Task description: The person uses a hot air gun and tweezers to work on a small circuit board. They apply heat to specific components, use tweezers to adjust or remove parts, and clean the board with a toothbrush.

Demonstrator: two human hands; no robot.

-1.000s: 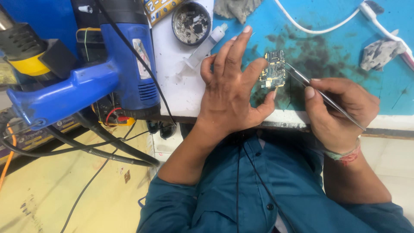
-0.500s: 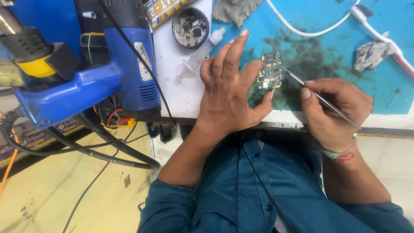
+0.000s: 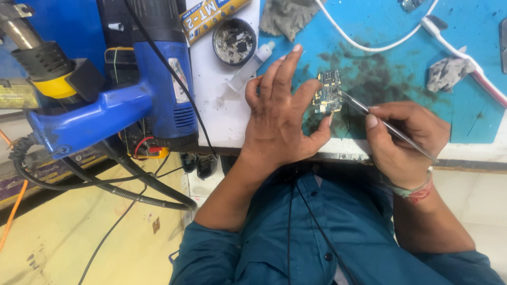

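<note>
Thin bright metal tweezers (image 3: 391,128), smooth and shiny, meet a small circuit board (image 3: 328,92) studded with dull metal parts. Beneath it a matt blue mat (image 3: 380,31), smudged with dark sooty stains. The hot-air gun (image 3: 113,113) shows glossy blue plastic. Grey cloth (image 3: 288,18) looks rough and crumpled; the white cable (image 3: 369,47) smooth, rubbery.

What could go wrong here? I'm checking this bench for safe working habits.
1. The left hand steadies the small circuit board only with fingertips; the tweezers in the right hand might slip and scratch it or jab a finger.
2. The hot-air gun sits close to the left forearm; its cables hang off the edge and could snag.
</note>
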